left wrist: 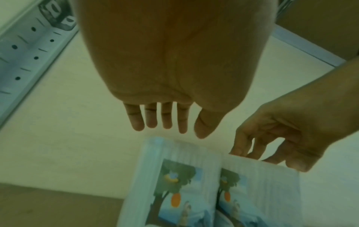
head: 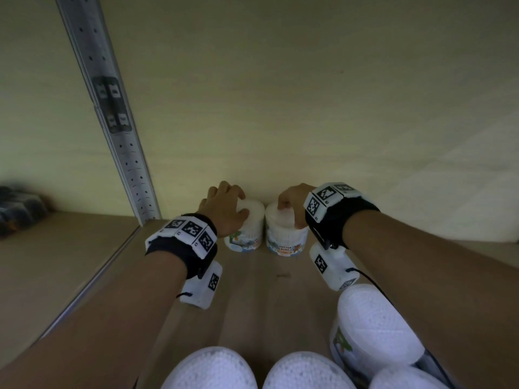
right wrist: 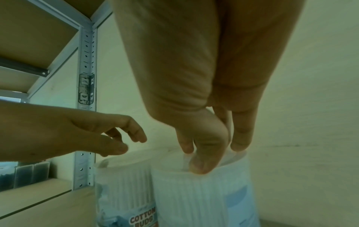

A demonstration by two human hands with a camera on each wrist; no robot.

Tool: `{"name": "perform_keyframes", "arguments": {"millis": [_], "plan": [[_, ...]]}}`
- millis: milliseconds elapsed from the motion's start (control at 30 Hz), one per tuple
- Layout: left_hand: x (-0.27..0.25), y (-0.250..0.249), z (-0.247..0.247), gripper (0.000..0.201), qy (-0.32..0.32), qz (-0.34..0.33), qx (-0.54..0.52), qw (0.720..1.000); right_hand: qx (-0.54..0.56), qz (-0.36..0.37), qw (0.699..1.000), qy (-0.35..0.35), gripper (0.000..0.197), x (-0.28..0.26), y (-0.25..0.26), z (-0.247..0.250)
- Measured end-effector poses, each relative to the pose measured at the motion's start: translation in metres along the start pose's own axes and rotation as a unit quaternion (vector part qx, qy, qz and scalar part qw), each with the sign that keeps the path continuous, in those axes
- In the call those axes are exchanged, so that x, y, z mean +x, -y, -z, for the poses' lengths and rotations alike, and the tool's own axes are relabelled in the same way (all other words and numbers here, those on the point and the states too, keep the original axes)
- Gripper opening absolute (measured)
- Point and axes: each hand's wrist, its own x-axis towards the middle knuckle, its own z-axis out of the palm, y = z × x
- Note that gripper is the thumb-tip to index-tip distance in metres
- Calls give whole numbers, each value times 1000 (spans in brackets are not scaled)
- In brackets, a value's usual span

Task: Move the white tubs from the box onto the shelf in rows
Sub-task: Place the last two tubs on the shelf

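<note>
Two white cotton-bud tubs stand side by side on the wooden shelf (head: 269,299), against the back wall. My left hand (head: 227,209) hovers just over the left tub (head: 247,234). In the left wrist view its fingers (left wrist: 137,122) are straight and spread above that tub (left wrist: 174,176), touching nothing. My right hand (head: 289,206) grips the right tub (head: 286,237) by its top. In the right wrist view the right hand (right wrist: 211,155) has its thumb on the front rim and fingers curled over the lid of the right tub (right wrist: 194,192).
A perforated grey metal upright (head: 112,122) rises left of the tubs. Dark packs (head: 19,209) lie on the neighbouring shelf, far left. Several more white tubs (head: 373,324) sit close to me at the bottom edge. Bare board lies between them and the back pair.
</note>
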Motion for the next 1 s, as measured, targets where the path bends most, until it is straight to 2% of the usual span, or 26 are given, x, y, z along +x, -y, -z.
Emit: {"name": "perform_keyframes", "arguments": {"millis": [67, 233, 333, 467, 600, 700, 800, 900, 933, 1000], "plan": [[0, 0, -6, 41, -4, 14, 11, 1000, 17, 1, 1000, -11, 42, 8, -1, -1], [1, 1, -9, 42, 17, 5, 19, 1000, 14, 28, 999, 26, 41, 6, 0, 1], [2, -1, -4, 40, 47, -4, 33, 998, 47, 17, 999, 13, 42, 0, 0, 1], [5, -4, 5, 34, 110, -17, 32, 993, 28, 21, 999, 17, 41, -1, 2, -1], [7, -7, 14, 49, 157, -29, 34, 987, 36, 31, 999, 17, 42, 1, -2, 1], [6, -13, 11, 53, 113, -45, 65, 990, 41, 33, 998, 46, 43, 2, -3, 3], [7, -17, 2, 35, 36, -35, 57, 997, 51, 29, 998, 32, 44, 5, -5, 1], [10, -16, -3, 38, 43, 1, 62, 997, 52, 39, 998, 23, 43, 4, -7, 0], [11, -16, -4, 40, 50, 7, 63, 997, 46, 39, 997, 41, 44, 4, -7, -1], [13, -13, -5, 40, 54, 3, 60, 997, 39, 49, 998, 20, 45, 6, -9, -2]]}}
